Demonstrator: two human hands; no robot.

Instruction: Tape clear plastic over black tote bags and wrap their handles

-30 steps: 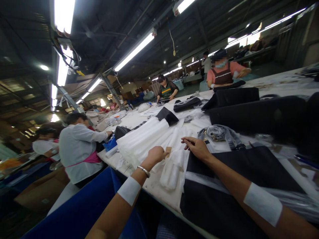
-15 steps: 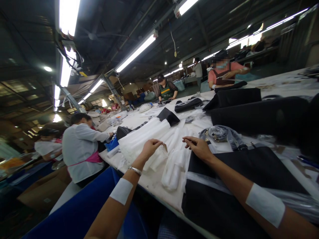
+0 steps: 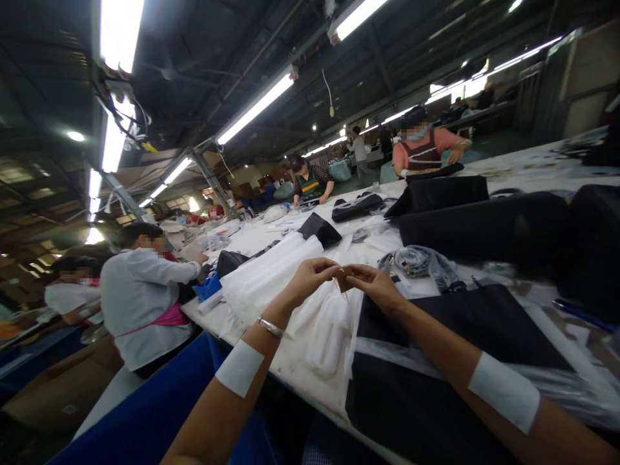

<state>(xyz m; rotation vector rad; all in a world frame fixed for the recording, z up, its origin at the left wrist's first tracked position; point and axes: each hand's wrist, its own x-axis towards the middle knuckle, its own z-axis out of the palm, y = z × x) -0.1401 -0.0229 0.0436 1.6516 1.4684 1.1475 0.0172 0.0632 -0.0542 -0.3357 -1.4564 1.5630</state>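
My left hand (image 3: 310, 279) and my right hand (image 3: 376, 286) meet above the middle of the worktable. Between their pinched fingertips is a small brown tag (image 3: 343, 280), its lower edge hanging free. What holds its top edge is too fine to make out. White foam wrap in rolled strips (image 3: 271, 268) lies behind and under my hands. Below my right forearm rests a flat black bag (image 3: 411, 394) with a clear plastic strip across it. A plastic-wrapped coiled strap (image 3: 411, 261) with gold-coloured metal fittings lies just beyond my right hand.
Black bags (image 3: 479, 223) stand along the right of the white table (image 3: 295, 368). A blue bin (image 3: 159, 400) sits against the near left edge. A person in a white shirt (image 3: 145, 290) works at the left; two others work across the table.
My hands were apart, with the brown piece at my left fingertips. My right hand has come over to it, and both now pinch it. The view has shifted slightly.
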